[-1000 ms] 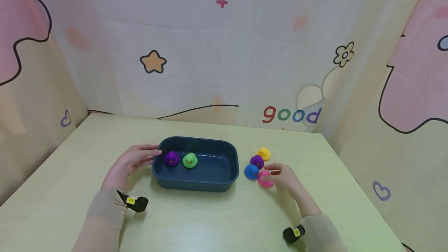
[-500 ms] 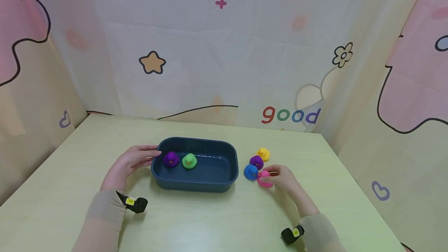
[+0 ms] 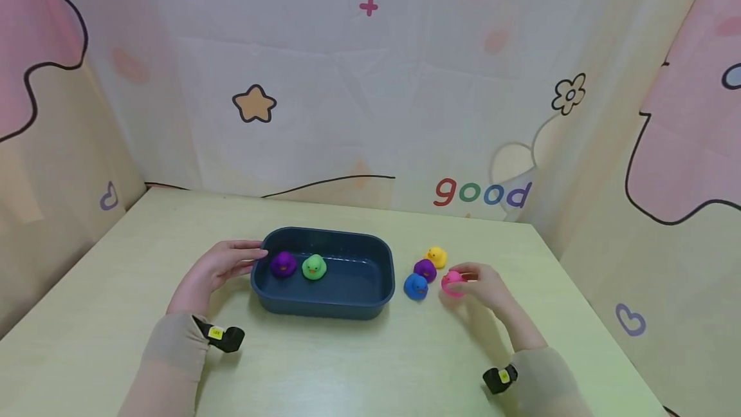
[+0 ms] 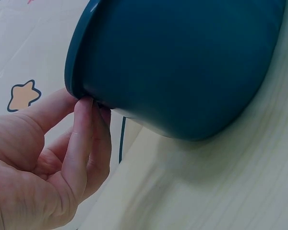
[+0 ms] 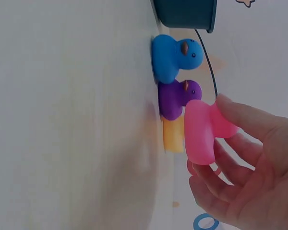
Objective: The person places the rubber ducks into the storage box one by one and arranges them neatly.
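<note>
Pale fabric (image 3: 324, 153) printed with an orange star (image 3: 254, 103) hangs behind a light, wood-look tabletop (image 3: 336, 365). On it sits a dark blue rectangular tub (image 3: 318, 309). From my remote post I see the left hand (image 3: 222, 262) touching the tub's left end at the rim, its fingers fairly straight. To the tub's right, the right hand (image 3: 485, 285) pinches a pink rubber duck (image 3: 451, 284) between thumb and fingers; it looks lifted off the surface.

I judge the work about a third done: a purple duck (image 3: 283, 264) and a green duck (image 3: 314, 268) are inside the tub, the pink one is in hand, and three remain outside. These are a blue duck (image 3: 416, 286), a second purple duck (image 3: 425, 269) and a yellow duck (image 3: 436, 257), close together in a short row running away from me.

Free room lies in the tub's right half. I see a narrow bare strip between its right edge and the blue duck, and a broad stretch nearer me.
</note>
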Demonstrator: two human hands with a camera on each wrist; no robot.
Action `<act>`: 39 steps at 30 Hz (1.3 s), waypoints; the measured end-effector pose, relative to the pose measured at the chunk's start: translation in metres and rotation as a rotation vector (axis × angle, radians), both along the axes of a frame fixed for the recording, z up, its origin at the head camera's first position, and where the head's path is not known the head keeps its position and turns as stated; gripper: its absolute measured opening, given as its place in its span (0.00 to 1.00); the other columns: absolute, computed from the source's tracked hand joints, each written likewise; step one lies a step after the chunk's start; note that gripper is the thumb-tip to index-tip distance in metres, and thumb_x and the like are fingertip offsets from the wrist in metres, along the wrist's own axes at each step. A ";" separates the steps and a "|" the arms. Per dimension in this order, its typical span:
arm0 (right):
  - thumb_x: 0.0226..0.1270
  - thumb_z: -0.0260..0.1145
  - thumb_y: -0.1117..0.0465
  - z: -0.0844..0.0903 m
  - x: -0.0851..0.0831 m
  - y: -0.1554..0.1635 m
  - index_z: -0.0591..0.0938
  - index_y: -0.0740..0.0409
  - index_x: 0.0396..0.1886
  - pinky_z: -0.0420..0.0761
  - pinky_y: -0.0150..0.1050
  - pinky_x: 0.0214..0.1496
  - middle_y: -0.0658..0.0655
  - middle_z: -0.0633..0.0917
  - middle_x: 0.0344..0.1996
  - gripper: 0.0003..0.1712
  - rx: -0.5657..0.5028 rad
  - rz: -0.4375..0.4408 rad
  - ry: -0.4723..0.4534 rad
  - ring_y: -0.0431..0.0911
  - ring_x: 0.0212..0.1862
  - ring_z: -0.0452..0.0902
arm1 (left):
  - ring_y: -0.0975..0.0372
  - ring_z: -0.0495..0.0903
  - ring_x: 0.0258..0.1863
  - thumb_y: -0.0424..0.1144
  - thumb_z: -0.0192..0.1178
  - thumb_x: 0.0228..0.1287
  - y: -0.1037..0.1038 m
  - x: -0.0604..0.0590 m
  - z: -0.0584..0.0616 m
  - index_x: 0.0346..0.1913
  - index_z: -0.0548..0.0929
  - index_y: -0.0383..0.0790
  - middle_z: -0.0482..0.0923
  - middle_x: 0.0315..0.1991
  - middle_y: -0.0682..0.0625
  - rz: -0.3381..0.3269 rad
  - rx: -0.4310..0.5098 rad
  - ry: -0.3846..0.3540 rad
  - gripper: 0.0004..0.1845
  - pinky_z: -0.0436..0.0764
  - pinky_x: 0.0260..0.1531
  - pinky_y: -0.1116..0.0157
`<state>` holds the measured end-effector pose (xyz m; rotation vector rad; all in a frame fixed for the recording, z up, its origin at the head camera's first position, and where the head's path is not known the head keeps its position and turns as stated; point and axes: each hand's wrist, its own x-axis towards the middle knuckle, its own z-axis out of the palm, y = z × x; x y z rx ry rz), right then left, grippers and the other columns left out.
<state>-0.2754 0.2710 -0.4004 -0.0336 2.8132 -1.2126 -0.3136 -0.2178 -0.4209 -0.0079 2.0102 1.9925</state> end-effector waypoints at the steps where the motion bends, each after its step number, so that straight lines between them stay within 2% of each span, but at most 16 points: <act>1: 0.63 0.69 0.59 0.001 -0.001 0.002 0.79 0.67 0.57 0.80 0.49 0.56 0.66 0.80 0.53 0.25 0.001 0.018 0.001 0.58 0.57 0.73 | 0.71 0.84 0.36 0.36 0.64 0.66 0.000 0.000 0.000 0.70 0.61 0.22 0.83 0.35 0.61 0.000 0.001 0.000 0.36 0.84 0.40 0.74; 8: 0.64 0.68 0.60 0.003 -0.009 0.012 0.78 0.67 0.57 0.79 0.52 0.57 0.66 0.80 0.53 0.24 0.028 0.154 -0.011 0.59 0.58 0.73 | 0.71 0.85 0.36 0.36 0.64 0.65 -0.001 0.001 0.000 0.70 0.61 0.22 0.83 0.35 0.60 0.006 0.001 -0.003 0.37 0.84 0.40 0.73; 20: 0.64 0.68 0.60 -0.002 -0.023 0.027 0.81 0.61 0.56 0.71 0.62 0.62 0.63 0.81 0.54 0.21 0.084 0.308 -0.044 0.61 0.60 0.70 | 0.72 0.85 0.34 0.37 0.64 0.66 0.000 0.001 0.001 0.70 0.61 0.23 0.83 0.33 0.60 0.019 0.005 -0.013 0.36 0.84 0.38 0.74; 30: 0.65 0.66 0.62 -0.004 -0.028 0.031 0.81 0.61 0.56 0.67 0.67 0.65 0.63 0.81 0.54 0.20 0.106 0.371 -0.079 0.61 0.61 0.69 | 0.72 0.84 0.36 0.37 0.63 0.66 0.001 0.002 0.002 0.70 0.61 0.23 0.82 0.36 0.60 0.015 -0.017 0.000 0.36 0.84 0.40 0.74; 39: 0.62 0.63 0.69 -0.004 -0.030 0.031 0.80 0.60 0.56 0.66 0.66 0.65 0.63 0.79 0.56 0.21 0.110 0.373 -0.123 0.61 0.62 0.68 | 0.72 0.83 0.35 0.36 0.63 0.67 0.002 0.003 0.003 0.70 0.61 0.22 0.82 0.36 0.60 0.011 -0.018 0.005 0.36 0.84 0.40 0.74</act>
